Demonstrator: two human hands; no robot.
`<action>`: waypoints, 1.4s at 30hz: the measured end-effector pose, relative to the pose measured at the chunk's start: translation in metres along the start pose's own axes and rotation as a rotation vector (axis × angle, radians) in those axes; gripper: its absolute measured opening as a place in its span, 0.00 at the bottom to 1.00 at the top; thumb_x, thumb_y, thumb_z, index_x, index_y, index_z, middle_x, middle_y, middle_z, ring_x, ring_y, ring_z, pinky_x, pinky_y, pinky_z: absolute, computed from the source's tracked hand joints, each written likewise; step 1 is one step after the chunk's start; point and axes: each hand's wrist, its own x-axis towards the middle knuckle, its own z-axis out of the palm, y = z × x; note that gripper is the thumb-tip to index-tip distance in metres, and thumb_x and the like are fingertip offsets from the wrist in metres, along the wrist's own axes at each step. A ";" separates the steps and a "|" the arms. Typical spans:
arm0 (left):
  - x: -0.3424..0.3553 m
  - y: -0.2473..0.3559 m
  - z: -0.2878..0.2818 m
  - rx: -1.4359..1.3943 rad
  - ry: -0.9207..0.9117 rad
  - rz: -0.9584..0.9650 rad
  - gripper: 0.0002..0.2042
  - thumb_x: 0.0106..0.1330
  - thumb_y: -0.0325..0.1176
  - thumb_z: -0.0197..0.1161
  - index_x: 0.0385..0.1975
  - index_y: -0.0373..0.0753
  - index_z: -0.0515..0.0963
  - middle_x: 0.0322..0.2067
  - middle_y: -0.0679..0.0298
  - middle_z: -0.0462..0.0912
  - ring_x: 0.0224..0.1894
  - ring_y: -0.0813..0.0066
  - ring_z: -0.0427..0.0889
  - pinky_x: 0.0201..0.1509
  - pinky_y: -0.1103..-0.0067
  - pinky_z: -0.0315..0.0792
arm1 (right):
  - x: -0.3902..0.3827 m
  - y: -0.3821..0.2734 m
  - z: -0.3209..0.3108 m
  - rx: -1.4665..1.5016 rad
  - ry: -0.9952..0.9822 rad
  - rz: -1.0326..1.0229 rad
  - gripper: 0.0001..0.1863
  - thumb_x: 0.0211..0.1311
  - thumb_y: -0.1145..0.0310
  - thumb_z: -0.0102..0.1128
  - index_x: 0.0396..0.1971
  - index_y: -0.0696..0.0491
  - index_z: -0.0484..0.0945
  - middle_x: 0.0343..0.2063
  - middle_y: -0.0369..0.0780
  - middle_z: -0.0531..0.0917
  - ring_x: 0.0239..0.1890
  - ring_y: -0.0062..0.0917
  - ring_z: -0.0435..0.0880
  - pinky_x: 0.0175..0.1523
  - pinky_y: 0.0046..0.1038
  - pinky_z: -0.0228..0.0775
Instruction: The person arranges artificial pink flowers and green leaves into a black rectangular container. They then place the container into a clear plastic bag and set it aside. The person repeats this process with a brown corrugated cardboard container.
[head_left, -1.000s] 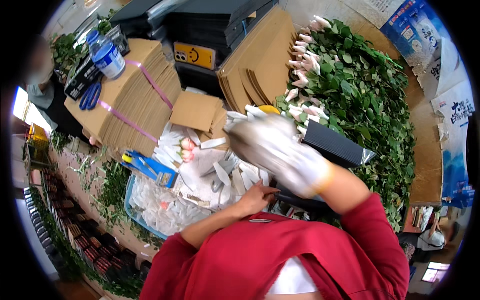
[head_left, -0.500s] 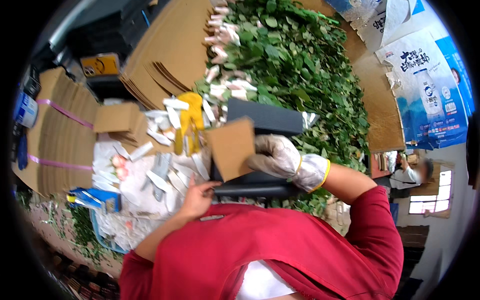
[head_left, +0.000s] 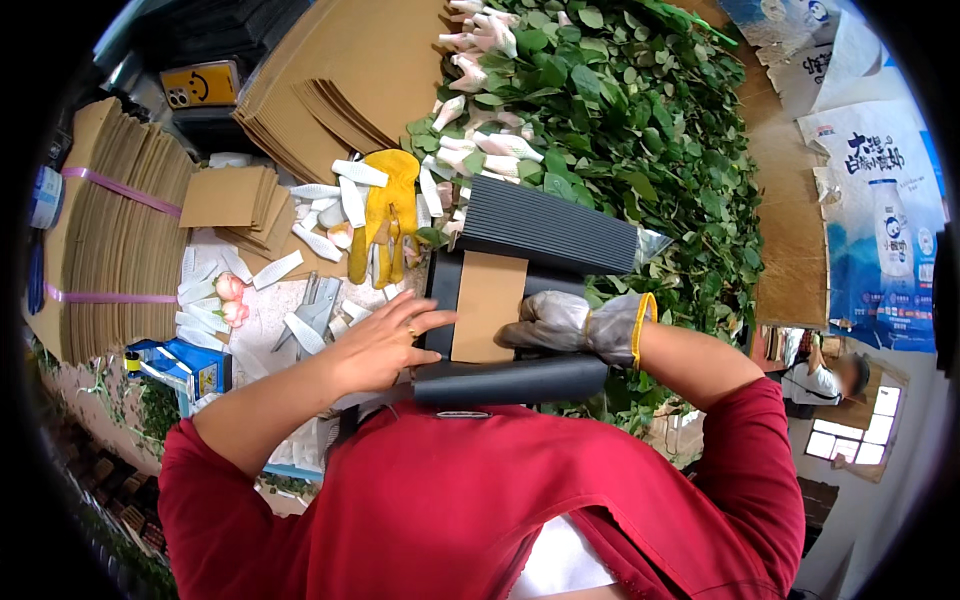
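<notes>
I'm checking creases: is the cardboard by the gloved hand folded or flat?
Flat: the cardboard shows one plain face, with no visible fold.

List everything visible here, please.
Cardboard piece: one, brown, centre
Wrapping: count unclear, black, beneath cardboard
Ridged block: one, black, beyond cardboard
Leafy stems: many, green, upper right
Mesh sleeves: many, white, left of centre
Loose glove: one, yellow, among sleeves
Roses: two clear, pink, left
Strapped cardboard: one stack, brown, far left
Phone: one, yellow, upper left
Small box: one, blue, lower left
Printed sheets: several, blue, white, right
Left hand: one, bare, cardboard's left
Right hand: one, grey-gloved, cardboard's right
</notes>
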 end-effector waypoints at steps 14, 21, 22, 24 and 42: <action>0.103 0.023 -0.015 0.269 -0.012 -0.063 0.49 0.40 0.39 0.79 0.66 0.34 0.62 0.61 0.51 0.69 0.56 0.57 0.72 0.57 0.71 0.74 | -0.060 0.021 0.044 -0.372 0.511 -0.808 0.16 0.51 0.62 0.64 0.41 0.47 0.79 0.22 0.41 0.82 0.26 0.36 0.85 0.32 0.38 0.79; 0.100 0.031 -0.015 0.161 -0.120 -0.165 0.51 0.39 0.36 0.78 0.67 0.28 0.57 0.68 0.44 0.58 0.57 0.48 0.68 0.67 0.71 0.64 | -0.067 0.045 0.034 0.204 0.463 -0.837 0.17 0.57 0.67 0.62 0.46 0.54 0.79 0.40 0.46 0.85 0.41 0.42 0.85 0.47 0.35 0.79; 0.096 0.031 -0.015 0.121 -0.126 -0.149 0.48 0.41 0.35 0.77 0.66 0.29 0.59 0.68 0.45 0.59 0.58 0.48 0.67 0.68 0.71 0.64 | -0.065 0.053 0.019 0.324 0.521 -0.802 0.21 0.58 0.65 0.63 0.51 0.56 0.78 0.47 0.50 0.83 0.50 0.43 0.82 0.57 0.35 0.74; 0.083 0.025 -0.012 0.046 -0.084 -0.099 0.42 0.46 0.34 0.75 0.64 0.31 0.64 0.68 0.48 0.61 0.62 0.48 0.66 0.68 0.69 0.64 | -0.051 0.053 0.006 0.006 0.725 -0.757 0.19 0.56 0.64 0.63 0.46 0.55 0.79 0.42 0.48 0.84 0.45 0.43 0.83 0.49 0.38 0.75; 0.066 -0.032 0.014 -0.326 0.242 0.137 0.15 0.54 0.29 0.70 0.42 0.42 0.80 0.50 0.69 0.82 0.54 0.70 0.79 0.53 0.76 0.77 | 0.098 0.099 -0.283 -0.815 1.495 0.065 0.13 0.57 0.75 0.54 0.42 0.51 0.80 0.52 0.42 0.78 0.56 0.38 0.76 0.63 0.43 0.67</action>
